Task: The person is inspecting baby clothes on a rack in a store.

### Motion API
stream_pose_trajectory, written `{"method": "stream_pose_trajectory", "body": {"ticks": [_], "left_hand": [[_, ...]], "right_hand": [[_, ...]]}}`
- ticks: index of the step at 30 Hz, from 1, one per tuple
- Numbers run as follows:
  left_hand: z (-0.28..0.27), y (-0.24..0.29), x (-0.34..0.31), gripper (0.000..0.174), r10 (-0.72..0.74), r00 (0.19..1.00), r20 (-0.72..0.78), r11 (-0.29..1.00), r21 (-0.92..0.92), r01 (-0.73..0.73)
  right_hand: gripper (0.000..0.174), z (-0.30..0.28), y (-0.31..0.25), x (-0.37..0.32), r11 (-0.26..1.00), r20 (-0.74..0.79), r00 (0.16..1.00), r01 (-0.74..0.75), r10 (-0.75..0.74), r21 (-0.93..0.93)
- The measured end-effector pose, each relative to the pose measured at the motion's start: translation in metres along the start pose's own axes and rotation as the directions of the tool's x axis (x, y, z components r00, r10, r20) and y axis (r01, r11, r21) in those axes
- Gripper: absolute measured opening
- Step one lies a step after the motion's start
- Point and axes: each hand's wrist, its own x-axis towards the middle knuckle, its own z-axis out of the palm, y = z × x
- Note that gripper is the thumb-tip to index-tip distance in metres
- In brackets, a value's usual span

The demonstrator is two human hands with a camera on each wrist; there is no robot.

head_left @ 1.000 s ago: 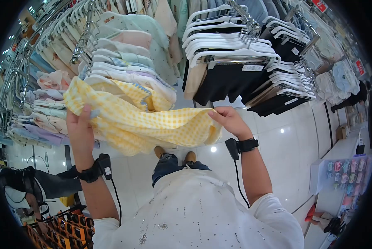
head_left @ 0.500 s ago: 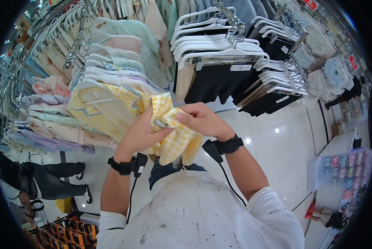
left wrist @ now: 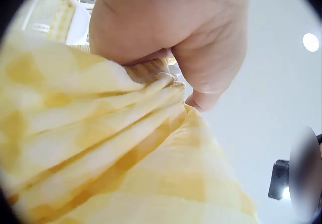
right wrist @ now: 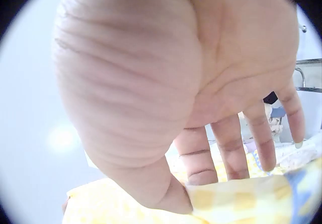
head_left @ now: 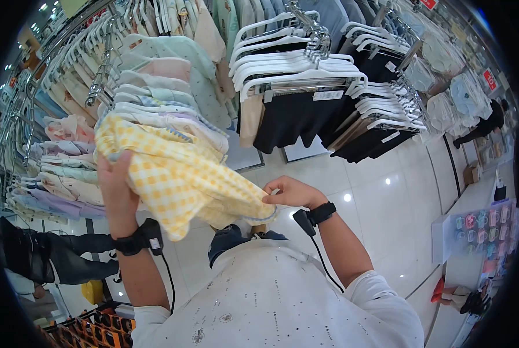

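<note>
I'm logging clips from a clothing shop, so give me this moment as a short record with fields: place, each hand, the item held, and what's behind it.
place: shop aisle with a glossy white floor
left hand: raised, grips bunched cloth of the yellow checked garment
right hand: lower, pinches the garment's edge between thumb and fingers
garment: stretched between both hands
behind: pastel clothes on hangers; black garments on white hangers
</note>
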Motion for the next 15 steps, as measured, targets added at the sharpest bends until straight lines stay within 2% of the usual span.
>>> {"method": "stream_pose_trajectory", "body": {"ticks": [1,3,4,6,9,15], "left_hand": [[-0.008,0.002,0.002,0.052,-0.002,1.0,0.004,1.0,0.0,0.002],[-0.021,0.005,0.004,0.058,0.064,0.998,0.02,0.994,0.082,-0.065],[-0.026,0.006,0.004,0.059,0.073,0.997,0.005,0.99,0.123,-0.073],[-0.032,0.007,0.004,0.058,0.074,0.997,0.004,0.99,0.124,-0.074],[-0.042,0.004,0.004,0.057,0.069,0.998,-0.001,0.99,0.123,-0.068],[-0.049,0.001,0.006,0.058,0.051,0.999,0.005,0.993,0.107,-0.051]], "right_hand": [[0.023,0.0,0.005,-0.002,1.0,-0.004,1.0,0.0,0.0,0.002],[0.029,0.001,0.009,-0.005,0.963,0.04,0.999,-0.03,0.02,0.266],[0.029,0.001,0.007,-0.007,0.962,0.038,0.999,-0.031,0.022,0.27],[0.029,0.001,0.004,-0.014,0.896,0.022,0.994,-0.108,0.109,0.43],[0.028,0.0,0.006,-0.013,0.844,0.007,0.999,-0.032,0.033,0.535],[0.027,-0.008,0.003,-0.016,0.857,-0.016,1.0,-0.002,0.012,0.516]]}}
